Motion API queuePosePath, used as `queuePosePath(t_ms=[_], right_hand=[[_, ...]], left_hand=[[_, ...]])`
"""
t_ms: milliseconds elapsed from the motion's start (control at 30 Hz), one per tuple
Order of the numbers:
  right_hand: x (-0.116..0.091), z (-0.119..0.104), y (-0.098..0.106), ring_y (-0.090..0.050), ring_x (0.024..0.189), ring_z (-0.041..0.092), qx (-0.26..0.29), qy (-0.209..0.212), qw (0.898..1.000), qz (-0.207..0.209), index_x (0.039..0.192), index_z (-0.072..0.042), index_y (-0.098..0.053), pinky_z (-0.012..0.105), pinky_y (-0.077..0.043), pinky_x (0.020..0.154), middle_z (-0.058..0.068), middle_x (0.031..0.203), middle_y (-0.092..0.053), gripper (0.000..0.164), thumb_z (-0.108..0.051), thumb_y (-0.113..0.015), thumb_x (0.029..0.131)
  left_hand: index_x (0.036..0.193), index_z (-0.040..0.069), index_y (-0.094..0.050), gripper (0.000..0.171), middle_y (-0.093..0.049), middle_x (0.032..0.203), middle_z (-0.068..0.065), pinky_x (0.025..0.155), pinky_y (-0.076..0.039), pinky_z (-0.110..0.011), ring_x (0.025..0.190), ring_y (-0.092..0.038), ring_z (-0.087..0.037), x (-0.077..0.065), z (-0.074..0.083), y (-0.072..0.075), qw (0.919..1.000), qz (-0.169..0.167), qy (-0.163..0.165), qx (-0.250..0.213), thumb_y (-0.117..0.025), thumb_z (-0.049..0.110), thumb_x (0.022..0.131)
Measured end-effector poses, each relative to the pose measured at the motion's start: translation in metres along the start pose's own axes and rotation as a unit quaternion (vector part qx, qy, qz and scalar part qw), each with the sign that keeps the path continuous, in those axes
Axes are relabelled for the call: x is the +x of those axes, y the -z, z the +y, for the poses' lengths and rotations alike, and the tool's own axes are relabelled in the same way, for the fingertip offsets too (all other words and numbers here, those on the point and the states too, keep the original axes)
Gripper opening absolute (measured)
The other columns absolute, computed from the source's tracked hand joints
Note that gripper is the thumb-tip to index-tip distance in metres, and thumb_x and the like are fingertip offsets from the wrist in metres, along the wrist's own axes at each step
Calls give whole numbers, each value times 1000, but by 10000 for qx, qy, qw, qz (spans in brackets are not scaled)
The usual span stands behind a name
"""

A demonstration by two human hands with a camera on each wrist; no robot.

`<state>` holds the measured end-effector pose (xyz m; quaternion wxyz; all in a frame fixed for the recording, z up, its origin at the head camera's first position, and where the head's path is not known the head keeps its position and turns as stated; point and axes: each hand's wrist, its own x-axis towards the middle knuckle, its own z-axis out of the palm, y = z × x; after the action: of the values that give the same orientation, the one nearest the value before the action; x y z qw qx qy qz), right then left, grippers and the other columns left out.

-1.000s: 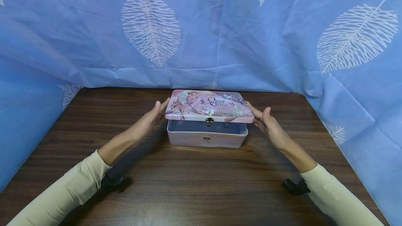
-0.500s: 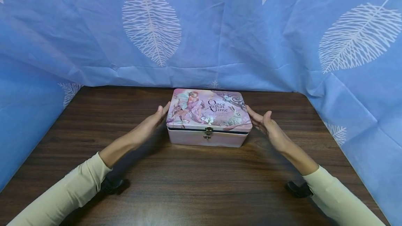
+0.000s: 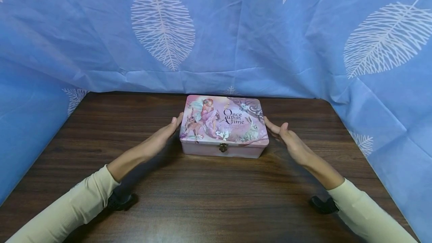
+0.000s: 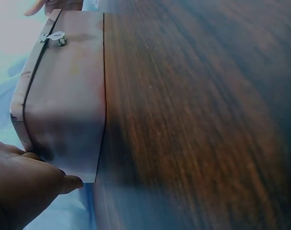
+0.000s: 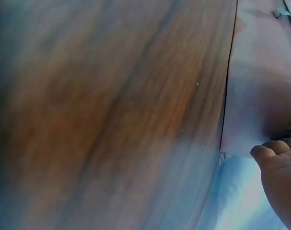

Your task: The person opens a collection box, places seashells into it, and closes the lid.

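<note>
A pink tin box (image 3: 224, 119) with a fairy, a rabbit and "Once Upon A Time" on its lid sits on the table, its lid down. On its front edge is a small metal clasp (image 3: 223, 147), also seen in the left wrist view. My left hand (image 3: 158, 140) lies along the box's left side, fingers mostly straight, fingertips at the lid's side edge. At the opposite side, my right hand (image 3: 295, 145) touches the box with extended fingers, thumb raised. Neither hand grips the box. The box hides parts of the far fingers.
The dark wooden table (image 3: 216, 198) carries the box near its back edge. Behind and at both sides hangs a blue cloth (image 3: 216, 29) printed with white leaves. A black wrist device (image 3: 121, 201) shows under the left sleeve, and another (image 3: 323, 204) under the right.
The box lid has come down from partly raised, over an open gap at the front, to resting on the base. Both hands have lowered slightly with it, staying at the sides.
</note>
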<state>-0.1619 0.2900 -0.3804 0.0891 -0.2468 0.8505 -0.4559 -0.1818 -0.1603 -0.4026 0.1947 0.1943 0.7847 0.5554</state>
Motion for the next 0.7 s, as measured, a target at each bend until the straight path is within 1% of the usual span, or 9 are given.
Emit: queuePosePath(t_ms=[100, 133, 167, 267, 333, 367, 500, 567, 700], right_hand=[[-1, 0, 1, -26, 166, 61, -124, -40, 9999, -17, 176, 1, -23, 21, -32, 128, 27, 185, -16, 83, -56, 0, 120], [-1, -1, 1, -26, 166, 60, -151, -48, 9999, -26, 176, 1, -23, 15, -31, 124, 27, 185, -16, 83, -56, 0, 121], [-1, -1, 1, -26, 166, 60, -181, -60, 9998, -27, 176, 1, -24, 15, -32, 124, 28, 185, -17, 82, -54, -1, 121], [0, -2, 2, -25, 167, 60, -265, -162, 9995, -49, 176, 1, -24, 46, -35, 135, 28, 184, -17, 78, -51, -2, 122], [0, -4, 3, -22, 169, 59, -362, -315, 9988, -84, 177, 0, -23, 69, -29, 134, 27, 185, -17, 71, -47, -11, 125], [1, -5, 3, -22, 169, 58, -496, -407, 9979, -88, 178, -2, -22, 76, -26, 131, 26, 185, -17, 69, -46, -18, 125], [4, -13, 1, -27, 169, 53, -1281, -724, 9891, -71, 180, -7, -20, 75, -27, 133, 22, 186, -21, 72, -46, -43, 123], [6, -17, -1, -31, 169, 52, -1708, -797, 9821, 6, 180, -9, -19, 73, -30, 133, 22, 185, -23, 77, -49, -47, 122], [7, -23, -4, -27, 171, 48, -2080, -817, 9745, 188, 181, -10, -15, 72, -28, 134, 19, 187, -20, 82, -54, -48, 120]], left_hand=[[181, 9, 5, 84, 13, 191, -13, 137, 10, -74, 176, 18, -42, -6, 15, -5, 9999, -58, 128, 67, -8, 64, 119], [181, 9, 6, 82, 13, 191, -13, 137, 10, -73, 176, 18, -42, -7, 18, -6, 9998, -56, 163, 90, -7, 62, 120], [181, 9, 6, 80, 13, 191, -13, 138, 10, -73, 176, 17, -42, -8, 20, -7, 9997, -47, 193, 119, -6, 60, 120], [181, 8, 6, 75, 12, 191, -13, 139, 9, -71, 176, 16, -41, -7, 21, -8, 9996, -5, 240, 135, -7, 53, 122], [181, 8, 6, 74, 12, 191, -12, 140, 7, -69, 177, 15, -40, -6, 20, -8, 9996, 20, 260, 120, -13, 51, 123], [181, 9, 6, 75, 11, 191, -12, 140, 6, -69, 177, 14, -39, -6, 20, -8, 9996, 41, 258, 117, -17, 51, 123], [182, 13, 5, 78, 9, 192, -8, 140, 0, -69, 178, 11, -37, -5, 16, -10, 9996, 133, 229, 91, -33, 49, 124], [183, 15, 2, 79, 6, 192, -8, 140, -4, -70, 178, 8, -38, -4, 15, -11, 9994, 252, 237, 97, -38, 49, 123], [183, 15, -3, 83, -2, 192, -12, 141, -9, -68, 178, -1, -39, -5, 15, -14, 9973, 549, 354, 336, -41, 55, 122]])
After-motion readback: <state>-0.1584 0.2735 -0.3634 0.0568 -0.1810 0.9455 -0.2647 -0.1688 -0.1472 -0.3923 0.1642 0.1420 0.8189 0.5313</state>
